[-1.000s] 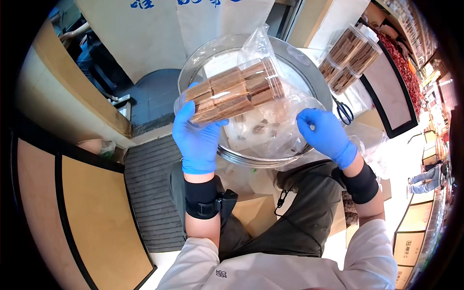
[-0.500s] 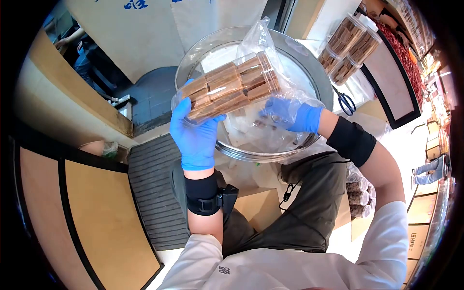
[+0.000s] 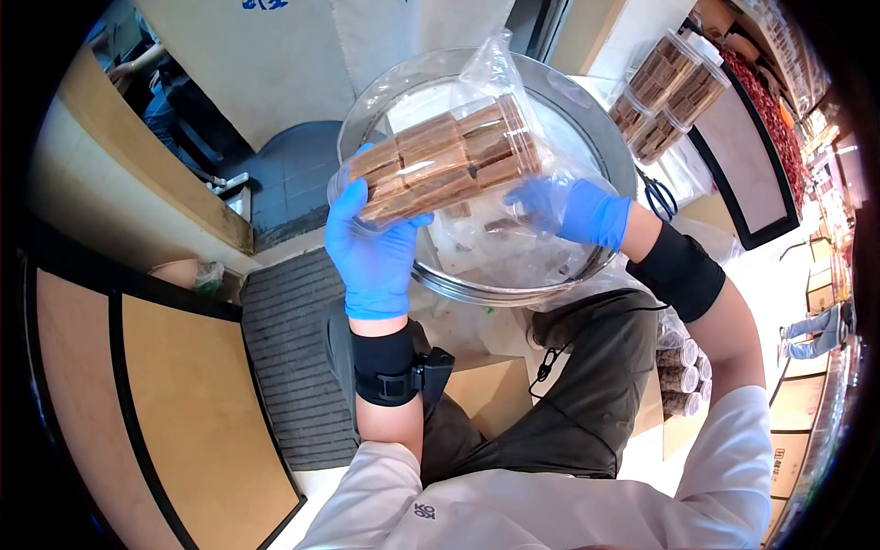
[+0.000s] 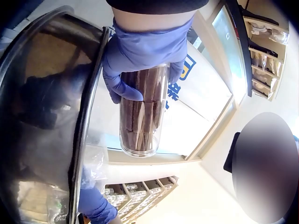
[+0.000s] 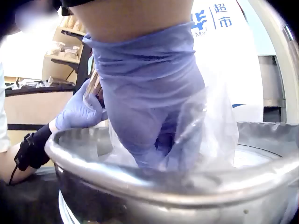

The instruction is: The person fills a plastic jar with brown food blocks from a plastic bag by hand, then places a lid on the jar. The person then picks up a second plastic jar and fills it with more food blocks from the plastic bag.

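My left hand (image 3: 371, 257), in a blue glove, holds a clear plastic jar (image 3: 440, 160) by one end. The jar is packed with brown slab-like pieces and lies tilted above a round metal pan (image 3: 458, 289). In the left wrist view, gloved fingers (image 4: 128, 89) curl round the jar's side. My right hand (image 3: 591, 215), also blue-gloved, reaches into a clear plastic bag (image 3: 495, 73) that lies in the pan, beside the jar's far end. A few brown bits (image 3: 501, 225) show through the plastic. Its fingertips are blurred by the bag in the right wrist view; I cannot tell whether they grip anything.
Several filled jars (image 3: 665, 87) stand stacked at the upper right, with dark-handled scissors (image 3: 658, 197) near them. More jars (image 3: 678, 378) lie low by my right knee. A cardboard box (image 3: 486, 394) sits between my legs. Wooden-faced panels (image 3: 192, 394) stand at left.
My right hand has gone from the pan's right edge leftward into the bag, then drawn slightly back to the right. My left hand keeps the jar in nearly the same place.
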`<state>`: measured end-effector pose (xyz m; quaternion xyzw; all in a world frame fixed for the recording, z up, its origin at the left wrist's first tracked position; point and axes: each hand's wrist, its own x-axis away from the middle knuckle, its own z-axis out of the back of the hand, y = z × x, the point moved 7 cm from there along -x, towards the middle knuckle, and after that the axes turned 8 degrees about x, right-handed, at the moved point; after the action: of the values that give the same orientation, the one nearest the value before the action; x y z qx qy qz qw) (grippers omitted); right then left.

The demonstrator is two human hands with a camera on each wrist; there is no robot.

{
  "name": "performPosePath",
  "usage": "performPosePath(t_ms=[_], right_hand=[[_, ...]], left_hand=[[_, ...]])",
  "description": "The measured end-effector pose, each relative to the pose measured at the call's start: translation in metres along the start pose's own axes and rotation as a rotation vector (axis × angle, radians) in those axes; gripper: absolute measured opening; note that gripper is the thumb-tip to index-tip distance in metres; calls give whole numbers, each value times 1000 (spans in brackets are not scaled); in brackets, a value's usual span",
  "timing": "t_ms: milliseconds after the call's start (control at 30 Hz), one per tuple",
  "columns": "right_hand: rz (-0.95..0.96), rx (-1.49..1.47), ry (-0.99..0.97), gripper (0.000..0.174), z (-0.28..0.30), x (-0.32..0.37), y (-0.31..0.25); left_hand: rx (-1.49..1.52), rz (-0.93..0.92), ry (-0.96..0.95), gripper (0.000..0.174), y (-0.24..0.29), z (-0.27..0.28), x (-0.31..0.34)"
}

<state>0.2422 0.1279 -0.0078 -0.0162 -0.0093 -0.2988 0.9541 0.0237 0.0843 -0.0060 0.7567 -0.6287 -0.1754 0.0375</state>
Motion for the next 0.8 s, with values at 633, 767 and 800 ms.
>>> performPosePath(t_ms=[633, 767, 800], right_hand=[[-205, -203, 141, 22, 78, 35, -2], [-375, -347, 271, 32, 141, 68, 7], [-451, -438, 257, 32, 144, 73, 11]], left_hand=[[-12, 17, 34, 54, 0, 4, 0], [-10, 41, 54, 55, -1, 5, 2], [-8, 59, 30, 56, -3, 2, 3]])
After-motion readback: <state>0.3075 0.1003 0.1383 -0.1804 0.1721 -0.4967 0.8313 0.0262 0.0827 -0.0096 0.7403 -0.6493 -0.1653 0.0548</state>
